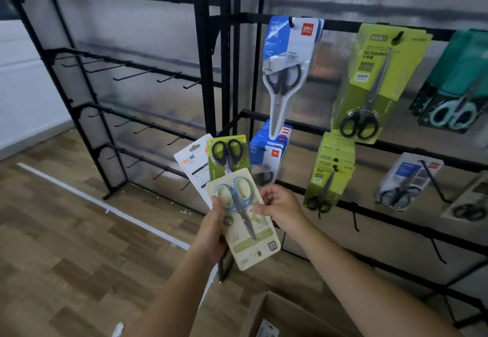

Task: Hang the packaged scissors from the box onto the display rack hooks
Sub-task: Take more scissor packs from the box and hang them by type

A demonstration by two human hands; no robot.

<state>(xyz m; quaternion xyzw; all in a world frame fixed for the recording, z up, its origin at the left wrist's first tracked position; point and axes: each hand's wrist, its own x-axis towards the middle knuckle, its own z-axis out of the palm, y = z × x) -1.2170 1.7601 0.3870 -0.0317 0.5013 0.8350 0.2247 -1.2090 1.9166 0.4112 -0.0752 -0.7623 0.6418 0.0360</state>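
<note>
From the head camera I see my left hand (pixel 214 228) grasping a fan of three carded scissor packs by their lower left edge, thumb laid across the front one. That front pack (pixel 244 217) is a cream card with rounded corners and a clear blister over small scissors with blue and pale yellow loop handles, blades pointing down to the right. Behind it sits a lime-green pack (pixel 228 155) with black-handled scissors, and farthest back a white card (pixel 194 163) showing its printed reverse. My right hand (pixel 281 209) pinches the cream pack's right edge with curled fingers.

Just beyond the packs, to the right, stands the black metal display rack (pixel 396 213) with thin wire hooks; on it hang a blue-and-white pack (pixel 289 51), a glossy lime-green pack (pixel 375 77) and teal packs (pixel 456 83). A second rack (pixel 148 69) at far left shows bare hooks. The cardboard box (pixel 280 315) lies near, below my forearms, on wood-grain flooring.
</note>
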